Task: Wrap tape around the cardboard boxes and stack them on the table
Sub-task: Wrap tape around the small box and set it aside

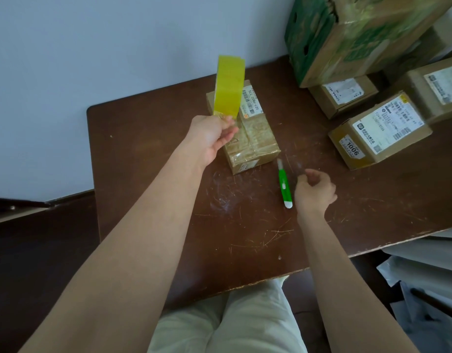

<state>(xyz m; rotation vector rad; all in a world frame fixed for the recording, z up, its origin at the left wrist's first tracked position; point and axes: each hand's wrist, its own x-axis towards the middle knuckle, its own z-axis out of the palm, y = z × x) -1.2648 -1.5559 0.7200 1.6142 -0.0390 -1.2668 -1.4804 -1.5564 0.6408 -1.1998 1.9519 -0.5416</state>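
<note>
Above taped box (247,138), left hand (214,136) grips tape roll (228,86).

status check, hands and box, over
Left hand holds tape roll above taped box. Right hand empty, beside green cutter. Nothing in the way.

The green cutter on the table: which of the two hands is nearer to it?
Right. The right hand hovers just beside the green cutter, fingers loosely curled. The left hand is farther, holding the yellow tape roll over the taped box.
</note>
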